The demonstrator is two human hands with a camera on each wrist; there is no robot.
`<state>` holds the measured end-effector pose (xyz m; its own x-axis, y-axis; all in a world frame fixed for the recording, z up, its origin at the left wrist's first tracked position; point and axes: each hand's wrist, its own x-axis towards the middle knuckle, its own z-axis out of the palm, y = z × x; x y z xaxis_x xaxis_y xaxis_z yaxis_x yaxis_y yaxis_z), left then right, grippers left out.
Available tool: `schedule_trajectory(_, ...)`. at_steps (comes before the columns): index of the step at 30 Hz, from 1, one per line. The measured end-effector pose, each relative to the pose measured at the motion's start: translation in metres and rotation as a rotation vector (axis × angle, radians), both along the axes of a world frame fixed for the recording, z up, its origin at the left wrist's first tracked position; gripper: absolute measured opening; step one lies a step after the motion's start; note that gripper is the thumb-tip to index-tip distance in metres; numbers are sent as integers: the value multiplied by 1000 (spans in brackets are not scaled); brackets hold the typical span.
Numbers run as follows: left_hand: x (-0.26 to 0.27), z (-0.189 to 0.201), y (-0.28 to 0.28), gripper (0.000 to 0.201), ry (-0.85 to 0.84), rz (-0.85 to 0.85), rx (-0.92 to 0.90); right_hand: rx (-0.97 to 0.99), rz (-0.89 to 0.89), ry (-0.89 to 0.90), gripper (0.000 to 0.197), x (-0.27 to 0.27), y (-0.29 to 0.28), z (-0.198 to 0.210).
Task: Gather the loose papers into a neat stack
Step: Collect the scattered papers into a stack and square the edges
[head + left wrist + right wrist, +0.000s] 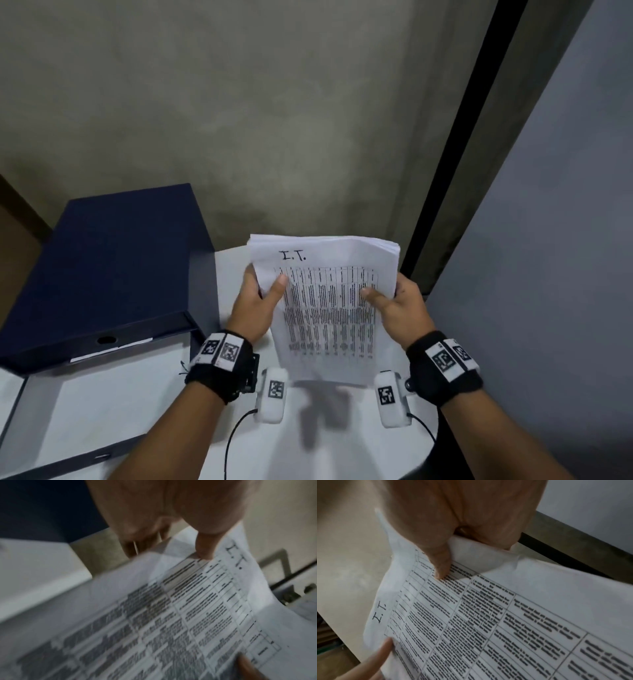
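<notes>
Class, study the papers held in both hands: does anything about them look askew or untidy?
Yes. The paper stack has sheet edges fanned unevenly at its top right corner, and the right hand buckles that side.

The printed table on the stack of papers (325, 308) is too blurred to read. The fingers of both hands are hidden behind the stack. The blue binder (102, 274), left of the stack, is cut by the picture's edge.
</notes>
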<state>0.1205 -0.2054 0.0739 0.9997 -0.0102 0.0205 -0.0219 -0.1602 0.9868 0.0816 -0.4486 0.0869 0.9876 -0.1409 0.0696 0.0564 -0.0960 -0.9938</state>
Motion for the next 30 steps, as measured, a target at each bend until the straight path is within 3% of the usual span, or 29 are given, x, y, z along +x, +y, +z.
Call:
schedule_trajectory(2, -1, -2, -3, 36, -63, 22, 54, 23, -49, -14, 27, 2, 5, -4)
schedule_trajectory(4, -4, -1, -7, 29, -121, 58, 46, 0, -87, -10, 27, 2, 9, -11)
schedule_trajectory(11, -14, -17, -5, 37, -78, 54, 21, -47, -93, -34, 42, -8, 16, -29)
schedule_trajectory(22, -6, -15, -1, 45, -65, 64, -16, -37, -152, -133, 38, -4, 17, -21)
schedule_trajectory(26, -4, -21, -4, 29, -55, 86, 30, -59, -184, -111, 29, -2, 21, -24)
schedule_trajectory(30, -6, -16, -9, 25, -85, 116, -3, -34, -193, -132, 27, -2, 21, -18)
